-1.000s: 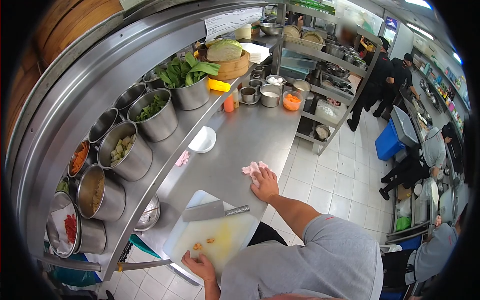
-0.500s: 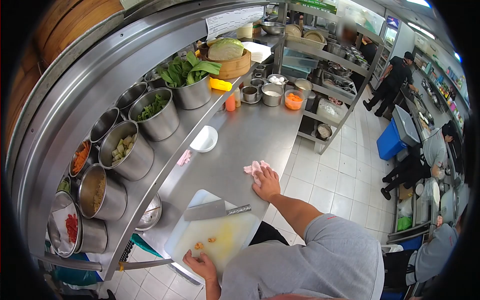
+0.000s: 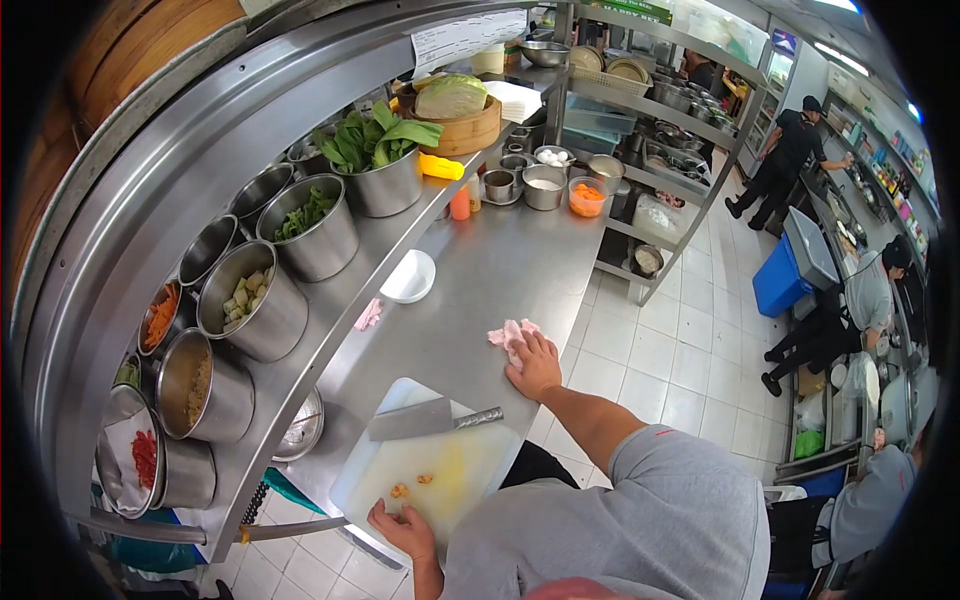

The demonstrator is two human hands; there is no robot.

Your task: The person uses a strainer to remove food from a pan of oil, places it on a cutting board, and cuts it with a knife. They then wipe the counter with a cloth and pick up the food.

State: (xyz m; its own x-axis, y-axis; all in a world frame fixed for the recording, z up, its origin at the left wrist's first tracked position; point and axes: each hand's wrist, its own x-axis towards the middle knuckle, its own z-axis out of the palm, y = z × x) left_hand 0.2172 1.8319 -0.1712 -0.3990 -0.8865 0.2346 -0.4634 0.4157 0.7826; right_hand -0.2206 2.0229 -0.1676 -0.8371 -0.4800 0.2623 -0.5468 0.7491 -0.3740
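Note:
My right hand [image 3: 537, 368] rests on a crumpled pink cloth [image 3: 512, 336] on the steel counter, its fingers pressed over it. At the near edge of a white cutting board [image 3: 365, 478] lies my left hand [image 3: 404, 530], palm side partly showing, fingers loosely apart and holding nothing. Close to its fingertips are two small orange-brown food pieces [image 3: 400, 490]. A cleaver [image 3: 410, 420] lies flat across the far part of the board, its handle pointing towards my right arm. A yellow stain marks the board.
A white bowl [image 3: 409, 277] and a second pink cloth [image 3: 368, 314] sit beyond the board. Steel pots of vegetables [image 3: 310, 230] line the raised shelf on the left. A rack [image 3: 685, 235] stands past the counter's far end. Co-workers [image 3: 795, 150] work along the right side.
Both my hands stay practically where they were. In the background, a co-worker in black has raised an arm towards the shelf.

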